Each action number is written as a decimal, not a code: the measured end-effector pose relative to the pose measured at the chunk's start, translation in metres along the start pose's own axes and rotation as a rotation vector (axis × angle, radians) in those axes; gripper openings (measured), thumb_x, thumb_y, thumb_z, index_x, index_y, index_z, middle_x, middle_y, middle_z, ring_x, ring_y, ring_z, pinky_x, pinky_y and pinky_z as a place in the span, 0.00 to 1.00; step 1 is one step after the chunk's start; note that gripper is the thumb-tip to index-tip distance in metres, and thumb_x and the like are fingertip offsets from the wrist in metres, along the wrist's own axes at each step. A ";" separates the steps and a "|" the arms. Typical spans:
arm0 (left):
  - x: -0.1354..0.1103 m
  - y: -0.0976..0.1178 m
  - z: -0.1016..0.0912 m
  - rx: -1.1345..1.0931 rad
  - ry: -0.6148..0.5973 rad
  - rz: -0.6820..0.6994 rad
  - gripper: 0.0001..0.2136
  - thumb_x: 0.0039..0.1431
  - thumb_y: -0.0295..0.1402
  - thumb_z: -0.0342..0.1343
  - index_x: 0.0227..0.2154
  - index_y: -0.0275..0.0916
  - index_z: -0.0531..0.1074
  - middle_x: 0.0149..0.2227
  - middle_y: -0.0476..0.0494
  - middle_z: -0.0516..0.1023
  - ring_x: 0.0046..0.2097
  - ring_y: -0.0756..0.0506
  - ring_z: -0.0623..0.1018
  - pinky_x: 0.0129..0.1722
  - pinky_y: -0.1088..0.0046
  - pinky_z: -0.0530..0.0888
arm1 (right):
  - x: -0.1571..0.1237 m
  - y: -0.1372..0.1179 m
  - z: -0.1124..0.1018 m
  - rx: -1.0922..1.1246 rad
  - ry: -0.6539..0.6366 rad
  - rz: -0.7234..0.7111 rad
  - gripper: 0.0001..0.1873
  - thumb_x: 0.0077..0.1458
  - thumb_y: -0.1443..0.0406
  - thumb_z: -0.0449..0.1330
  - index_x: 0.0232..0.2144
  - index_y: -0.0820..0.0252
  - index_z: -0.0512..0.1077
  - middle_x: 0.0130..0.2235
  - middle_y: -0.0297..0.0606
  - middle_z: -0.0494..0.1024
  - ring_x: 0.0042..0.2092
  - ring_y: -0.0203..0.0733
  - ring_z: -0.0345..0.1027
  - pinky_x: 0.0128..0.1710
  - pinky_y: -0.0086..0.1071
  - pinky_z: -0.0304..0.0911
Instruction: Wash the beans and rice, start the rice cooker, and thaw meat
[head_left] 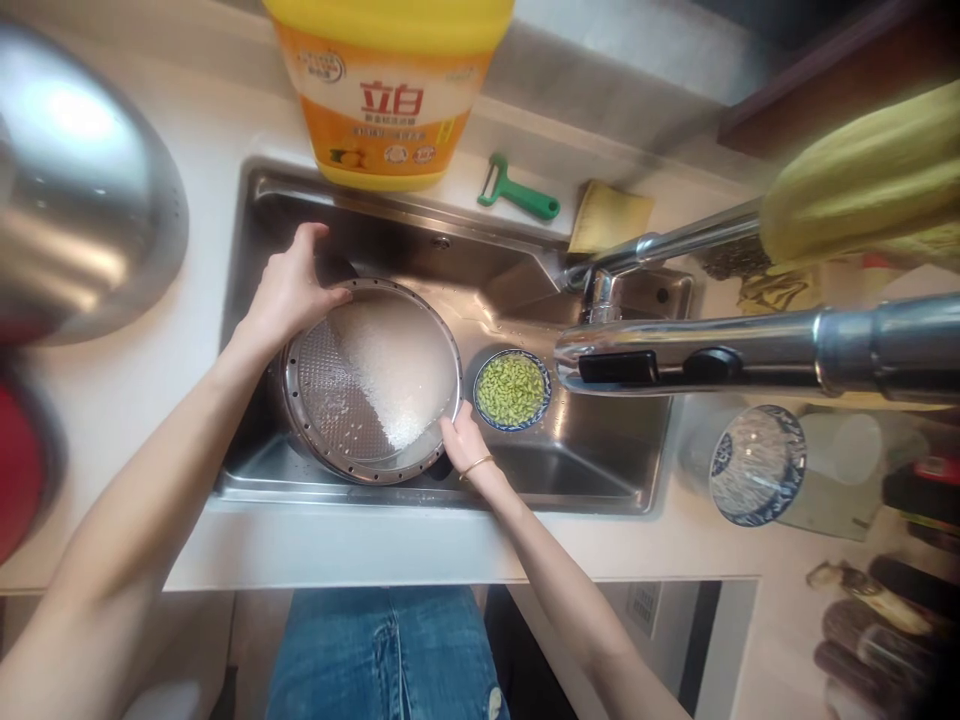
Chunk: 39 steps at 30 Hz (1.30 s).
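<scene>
A round metal strainer basin (330, 385) tilts inside the steel sink (600, 470); white rice (390, 365) is heaped on its right half, and the perforated bottom shows bare on the left. My left hand (289, 290) grips the basin's far-left rim, fingers curled over it. My right hand (465, 437), a thin bangle on its wrist, holds the near-right rim. Just right of the basin, a small blue-rimmed bowl of green beans (511, 388) stands in the sink.
A chrome tap spout (720, 355) reaches over the sink from the right. A yellow detergent bottle (390, 95), green peeler (517, 192) and yellow sponge (609, 215) stand behind the sink. A steel bowl (75, 190) is left, a blue-patterned bowl (757, 462) right.
</scene>
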<state>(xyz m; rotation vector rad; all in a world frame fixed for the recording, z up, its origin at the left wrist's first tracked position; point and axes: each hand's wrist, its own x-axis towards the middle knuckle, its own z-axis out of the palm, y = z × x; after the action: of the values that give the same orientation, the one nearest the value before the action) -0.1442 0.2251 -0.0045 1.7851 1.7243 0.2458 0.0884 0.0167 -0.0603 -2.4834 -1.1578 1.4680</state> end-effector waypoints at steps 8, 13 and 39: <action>-0.002 0.007 -0.006 0.056 0.003 -0.019 0.38 0.50 0.37 0.65 0.64 0.42 0.59 0.54 0.35 0.76 0.54 0.35 0.77 0.56 0.56 0.72 | -0.007 -0.005 -0.001 0.000 -0.029 0.013 0.17 0.59 0.62 0.47 0.49 0.62 0.56 0.45 0.56 0.77 0.46 0.55 0.74 0.49 0.45 0.66; -0.005 0.014 -0.011 0.024 -0.011 -0.008 0.38 0.50 0.37 0.65 0.64 0.40 0.59 0.57 0.34 0.74 0.57 0.32 0.75 0.56 0.55 0.71 | -0.013 -0.008 -0.001 0.002 -0.039 0.034 0.15 0.60 0.62 0.46 0.48 0.62 0.57 0.46 0.56 0.78 0.47 0.54 0.74 0.49 0.42 0.67; -0.032 0.062 -0.098 0.083 -0.003 0.151 0.34 0.49 0.41 0.63 0.60 0.39 0.63 0.55 0.33 0.74 0.56 0.30 0.74 0.55 0.55 0.71 | -0.094 -0.044 -0.027 0.003 0.036 -0.040 0.12 0.60 0.64 0.46 0.45 0.63 0.59 0.38 0.53 0.80 0.41 0.52 0.75 0.41 0.38 0.65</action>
<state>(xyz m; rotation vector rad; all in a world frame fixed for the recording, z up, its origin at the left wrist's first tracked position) -0.1503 0.2290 0.1157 1.9783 1.6207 0.2378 0.0574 -0.0001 0.0410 -2.4595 -1.1912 1.4076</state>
